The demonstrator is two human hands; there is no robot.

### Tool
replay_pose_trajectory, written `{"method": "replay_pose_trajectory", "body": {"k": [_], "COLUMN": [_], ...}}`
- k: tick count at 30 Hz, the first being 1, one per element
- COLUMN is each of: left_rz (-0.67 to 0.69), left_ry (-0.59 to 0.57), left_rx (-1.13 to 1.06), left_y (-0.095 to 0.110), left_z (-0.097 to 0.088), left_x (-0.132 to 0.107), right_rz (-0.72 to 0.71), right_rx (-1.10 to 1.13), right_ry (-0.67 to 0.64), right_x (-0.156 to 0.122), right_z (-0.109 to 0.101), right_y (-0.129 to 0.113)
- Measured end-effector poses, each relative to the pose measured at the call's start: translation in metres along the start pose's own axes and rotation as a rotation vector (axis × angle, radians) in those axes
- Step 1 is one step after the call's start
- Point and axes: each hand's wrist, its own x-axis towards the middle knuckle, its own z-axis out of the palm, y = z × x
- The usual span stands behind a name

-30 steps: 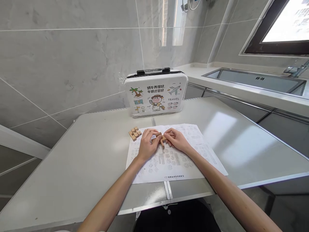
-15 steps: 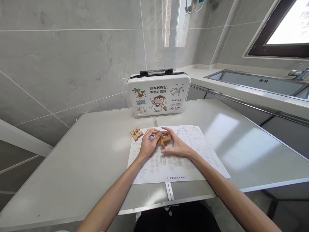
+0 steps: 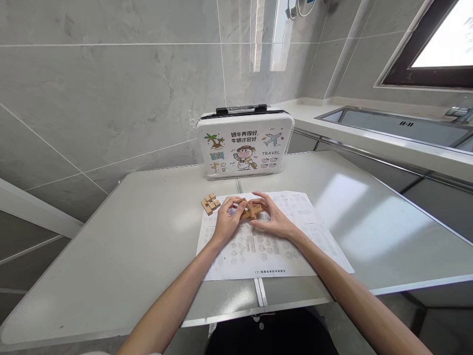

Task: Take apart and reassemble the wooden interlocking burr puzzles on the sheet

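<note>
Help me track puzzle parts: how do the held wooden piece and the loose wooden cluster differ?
The left hand and right hand grip the crossed wooden piece; the wooden block cluster lies untouched. The piece is over the white printed sheet; the cluster sits at its corner. Both are light-brown wood.

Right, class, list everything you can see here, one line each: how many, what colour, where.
table: one, pale grey, fills the foreground
printed sheet: one, white with small diagrams, flat on the table
wooden puzzle: one, part-built, light brown, over the sheet, gripped from both sides
loose wooden pieces: small heap, number unclear, light brown, at the sheet's far left corner
case: one, white with cartoon print, upright at the table's far edge
sink: one, steel, far right
window: one, dark frame, upper right
left hand: one, bare, fingertips on the puzzle's left side
right hand: one, bare, fingertips on the puzzle's right side
</note>
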Motion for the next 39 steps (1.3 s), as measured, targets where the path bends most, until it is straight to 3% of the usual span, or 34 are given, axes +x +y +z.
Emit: {"method": "replay_pose_trajectory", "body": {"k": [7,12,18,26,39], "left_rz": [-0.069,-0.156,-0.252,-0.325,-0.313], "left_ry": [0.067,0.083,0.140,0.168,0.087], "left_rx": [-0.033,-0.207,-0.330,-0.451,-0.430], "left_y": [-0.003,-0.003,0.000,-0.004,-0.008], "left_z": [-0.003,-0.002,-0.003,-0.002,0.001], "left_x": [0.003,0.004,0.004,0.005,0.003], "right_rz": [0.032,0.029,0.079,-0.035,-0.114], "right_rx": [0.072,0.076,-0.199,-0.645,-0.781], "right_ry": [0.069,0.190,0.376,0.222,0.130], "right_x": [0.002,0.006,0.009,0.003,0.003], "right_z": [-0.005,-0.007,-0.008,-0.004,-0.005], "right_y": [-0.004,0.001,0.017,0.028,0.029]}}
